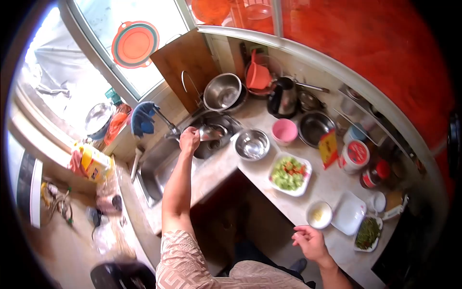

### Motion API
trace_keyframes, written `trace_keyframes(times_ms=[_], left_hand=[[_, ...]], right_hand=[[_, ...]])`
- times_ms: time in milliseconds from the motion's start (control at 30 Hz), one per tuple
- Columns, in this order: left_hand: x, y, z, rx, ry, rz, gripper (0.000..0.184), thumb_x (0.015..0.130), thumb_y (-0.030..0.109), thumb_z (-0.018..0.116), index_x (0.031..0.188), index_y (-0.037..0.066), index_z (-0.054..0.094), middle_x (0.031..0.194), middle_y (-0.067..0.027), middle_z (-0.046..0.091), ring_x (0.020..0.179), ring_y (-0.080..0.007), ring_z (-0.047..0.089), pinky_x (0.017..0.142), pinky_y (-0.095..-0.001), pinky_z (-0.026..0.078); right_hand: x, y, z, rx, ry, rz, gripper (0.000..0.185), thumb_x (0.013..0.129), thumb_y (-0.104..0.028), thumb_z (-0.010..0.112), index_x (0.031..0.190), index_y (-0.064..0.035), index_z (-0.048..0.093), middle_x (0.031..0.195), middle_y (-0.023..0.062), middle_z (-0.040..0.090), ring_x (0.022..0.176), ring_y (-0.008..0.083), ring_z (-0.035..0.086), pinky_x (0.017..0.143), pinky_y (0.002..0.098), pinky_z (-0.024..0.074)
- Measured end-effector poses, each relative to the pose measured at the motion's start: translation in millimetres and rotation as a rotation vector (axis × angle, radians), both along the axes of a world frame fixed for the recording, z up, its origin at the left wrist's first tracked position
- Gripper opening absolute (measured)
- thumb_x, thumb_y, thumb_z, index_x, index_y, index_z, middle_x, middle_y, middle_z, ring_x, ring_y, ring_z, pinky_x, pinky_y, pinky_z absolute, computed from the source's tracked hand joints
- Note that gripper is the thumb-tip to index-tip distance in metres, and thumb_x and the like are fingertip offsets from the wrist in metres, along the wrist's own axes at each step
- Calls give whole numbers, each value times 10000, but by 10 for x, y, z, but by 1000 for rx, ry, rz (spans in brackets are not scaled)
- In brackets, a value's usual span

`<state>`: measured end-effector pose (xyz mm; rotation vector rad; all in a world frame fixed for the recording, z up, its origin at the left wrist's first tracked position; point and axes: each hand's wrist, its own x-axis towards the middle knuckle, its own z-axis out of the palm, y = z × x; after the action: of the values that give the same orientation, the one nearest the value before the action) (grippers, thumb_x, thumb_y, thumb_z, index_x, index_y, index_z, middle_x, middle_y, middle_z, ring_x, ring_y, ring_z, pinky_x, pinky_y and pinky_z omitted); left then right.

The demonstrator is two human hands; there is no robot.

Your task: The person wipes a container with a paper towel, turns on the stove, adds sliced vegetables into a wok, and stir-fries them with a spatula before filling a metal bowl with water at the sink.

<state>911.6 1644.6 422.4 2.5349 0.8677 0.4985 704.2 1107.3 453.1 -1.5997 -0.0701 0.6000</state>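
Over the sink, my left hand [189, 139] is closed at the near edge of a shiny metal bowl [214, 131], which it appears to grip by the rim. Part of that bowl blends into the metalware in the basin behind it. Close to the counter's front edge, my right hand [312, 244] hangs with loosely curled, parted fingers and nothing in them. Just beyond it stands a small white bowl [319, 215] with pale chopped bits inside. A white square dish [290, 174] holds chopped green pieces topped with some orange-red ones.
The double sink [155, 179] has a tap [173, 129] with a blue cloth [143, 120] beside it. Along the counter stand a steel bowl [251, 144], pink bowl [285, 131], black kettle [282, 98], dark pan [315, 127], white dish [348, 213] and dish of dark greens [368, 234].
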Motion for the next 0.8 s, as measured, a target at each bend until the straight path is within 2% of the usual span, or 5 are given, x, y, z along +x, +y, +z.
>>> trace_keyframes(times_ms=[200,333,433,567,800], left_hand=[[1407,1379,-381,-187,-107,-50,334,854,313,600,1073,77,689,1034,-163,697,1005,-320,657,882,-399,504],[2046,1786,-684,-125,-13,-35,379,828,358,634,1072,72,687,1021,-184,691,994,-361,647,868,-437,508],[2338,1931,-983,-135,33,-54,408,802,392,669,1032,56,694,1009,-194,690,979,-375,649,848,-459,512],[2425,1996,-1221,6,-67,-109,339,811,365,676,976,71,705,939,-177,688,919,-365,646,792,-472,502],[2420,2297,-1499,466,-203,-671,157,802,206,584,873,108,683,865,-116,643,869,-283,611,774,-426,444]], right_hand=[[1545,2202,-902,228,614,-320,336,975,-324,539,1126,-30,479,939,142,610,759,230,647,613,345,550],[2460,2980,-1233,-35,533,-715,311,959,-257,560,1108,-14,437,945,156,565,707,262,652,540,378,568],[2642,3025,-1682,-213,305,-745,182,930,-135,556,1009,8,476,893,139,562,647,249,655,462,352,559],[2606,3210,-1042,-129,5,-612,74,891,-21,516,893,50,496,784,117,581,536,192,630,424,297,551],[3217,4596,-214,132,64,-282,89,910,-42,519,867,31,493,783,102,589,566,160,635,443,273,555]])
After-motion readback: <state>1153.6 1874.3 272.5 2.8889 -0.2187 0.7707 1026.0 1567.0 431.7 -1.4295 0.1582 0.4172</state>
